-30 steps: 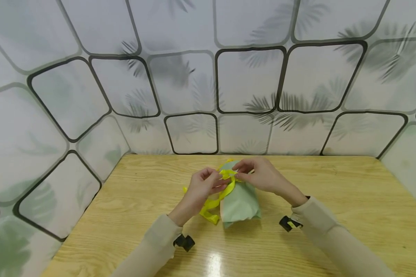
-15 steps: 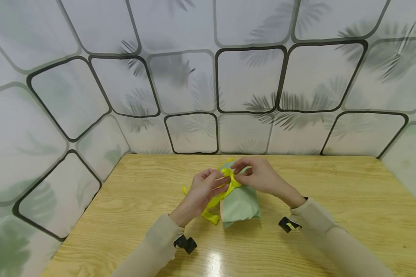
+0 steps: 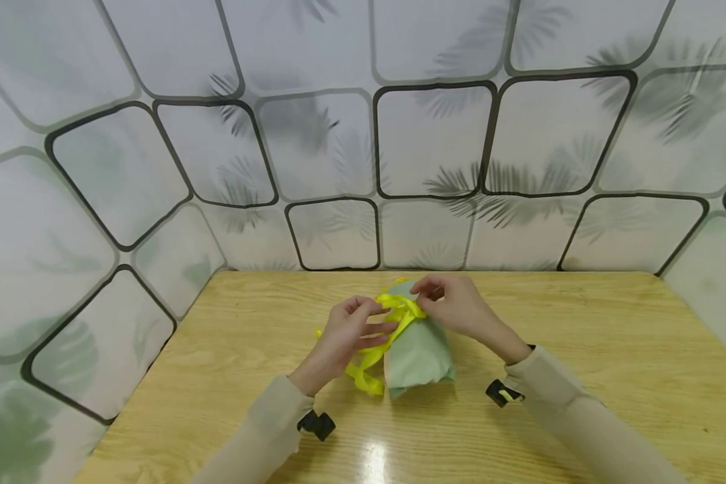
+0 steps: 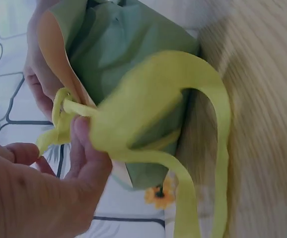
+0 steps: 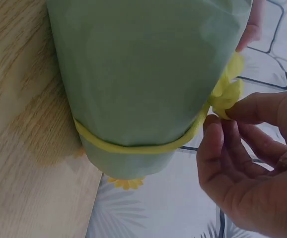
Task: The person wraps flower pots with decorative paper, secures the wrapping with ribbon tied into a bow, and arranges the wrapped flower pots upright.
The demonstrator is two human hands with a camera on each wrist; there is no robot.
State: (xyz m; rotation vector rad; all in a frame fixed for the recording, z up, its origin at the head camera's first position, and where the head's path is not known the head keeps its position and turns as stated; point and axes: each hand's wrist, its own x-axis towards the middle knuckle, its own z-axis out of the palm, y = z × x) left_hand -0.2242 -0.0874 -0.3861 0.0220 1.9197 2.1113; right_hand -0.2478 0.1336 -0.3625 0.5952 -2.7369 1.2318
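Observation:
A bundle in pale green wrapping point(image 3: 420, 359) lies on the table, its peach inner side showing along an open edge. A yellow ribbon point(image 5: 133, 148) circles it, with loops and long tails on the left. My left hand point(image 3: 345, 336) is at the left of the knot, thumb and index finger pinching a ribbon loop point(image 4: 54, 136), other fingers spread against the ribbon. On the other side, my right hand point(image 3: 460, 309) pinches the ribbon near the knot point(image 5: 223, 96) between thumb and fingertips. An orange-yellow flower point(image 4: 159, 193) shows past the bundle's far end.
The wooden table point(image 3: 236, 376) runs back to a patterned curtain-like backdrop point(image 3: 320, 148) just behind the bundle. Loose ribbon tails point(image 4: 223, 148) hang toward the tabletop. A dark wrist camera point(image 3: 317, 425) sits under the left cuff, another point(image 3: 503, 392) under the right.
My left hand has drawn slightly left and its lower fingers have spread. The ribbon between the hands is stretched into a wider loop. The right fingertips have shifted a little; the bundle stays put.

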